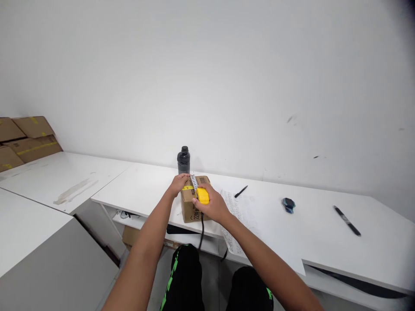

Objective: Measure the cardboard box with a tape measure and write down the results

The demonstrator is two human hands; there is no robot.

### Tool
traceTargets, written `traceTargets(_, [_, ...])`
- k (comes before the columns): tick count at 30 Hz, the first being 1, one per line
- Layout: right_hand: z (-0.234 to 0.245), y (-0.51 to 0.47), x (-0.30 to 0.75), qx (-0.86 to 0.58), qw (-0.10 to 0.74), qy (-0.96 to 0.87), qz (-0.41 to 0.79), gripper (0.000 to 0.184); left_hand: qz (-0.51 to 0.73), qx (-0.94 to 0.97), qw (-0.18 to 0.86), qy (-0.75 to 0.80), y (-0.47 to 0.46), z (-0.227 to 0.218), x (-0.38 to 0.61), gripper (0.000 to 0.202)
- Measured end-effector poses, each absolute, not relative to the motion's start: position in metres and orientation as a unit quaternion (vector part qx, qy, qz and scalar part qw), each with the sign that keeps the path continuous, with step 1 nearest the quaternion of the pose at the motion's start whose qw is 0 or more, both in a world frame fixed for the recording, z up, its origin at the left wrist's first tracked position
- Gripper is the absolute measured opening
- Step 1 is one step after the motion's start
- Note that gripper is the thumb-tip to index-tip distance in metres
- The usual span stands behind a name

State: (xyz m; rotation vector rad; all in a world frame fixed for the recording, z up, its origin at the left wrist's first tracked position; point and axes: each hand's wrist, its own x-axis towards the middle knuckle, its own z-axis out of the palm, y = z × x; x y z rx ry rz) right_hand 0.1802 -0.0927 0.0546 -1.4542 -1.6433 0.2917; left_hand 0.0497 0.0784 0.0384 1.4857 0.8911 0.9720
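Observation:
A small cardboard box (pixel 190 206) stands at the front edge of a white table (pixel 324 224). My right hand (pixel 212 207) is closed round a yellow tape measure (pixel 203 195) that rests on the box's top near edge. Its white blade (pixel 193 181) stretches across the top toward the far edge. My left hand (pixel 179 183) pinches the blade's end down at the far edge of the box. A black cord hangs from the tape measure toward my lap.
A dark bottle (pixel 183 160) stands just behind the box. A written paper sheet (pixel 243 216) lies to its right, with a black pen (pixel 241 191), a small blue object (pixel 288 204) and a black marker (pixel 346 220) farther right. Stacked cardboard boxes (pixel 26 140) sit far left.

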Motion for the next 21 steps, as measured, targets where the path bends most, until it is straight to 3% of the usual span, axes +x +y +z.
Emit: traceTargets(21, [0.043,-0.104,0.169,-0.573,0.449,-0.682,0.074,0.045,0.419,0.634,0.542,0.360,0.080,0.034,0.050,0.018])
